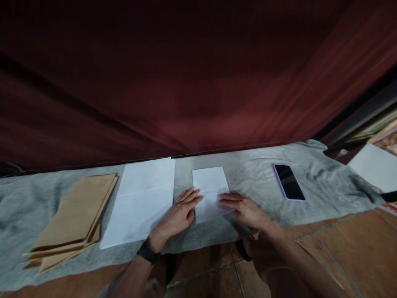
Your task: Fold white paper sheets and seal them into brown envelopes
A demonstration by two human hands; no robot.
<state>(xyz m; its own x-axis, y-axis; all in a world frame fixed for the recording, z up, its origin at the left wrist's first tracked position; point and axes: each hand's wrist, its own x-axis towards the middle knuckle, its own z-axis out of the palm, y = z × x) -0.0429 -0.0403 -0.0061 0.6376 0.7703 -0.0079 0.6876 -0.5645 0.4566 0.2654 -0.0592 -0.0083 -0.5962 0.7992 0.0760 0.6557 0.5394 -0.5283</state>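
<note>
A small folded sheet of white paper lies on the grey cloth in front of me, with a crease across its middle. My left hand rests flat at its left edge, fingertips on the paper and fingers stretched out. On the right side of the sheet, my right hand lies with extended fingers pressing on the surface near the edge. Neither hand is wrapped round anything. Left of my left hand is a stack of larger white sheets, creased across the middle. The lower right corner of the small sheet is partly under my right hand.
Brown envelopes sit in a pile at the far left. A phone in a purple case lies to the right on the grey cloth. Behind hangs a dark red curtain. Tiled floor shows below the front edge.
</note>
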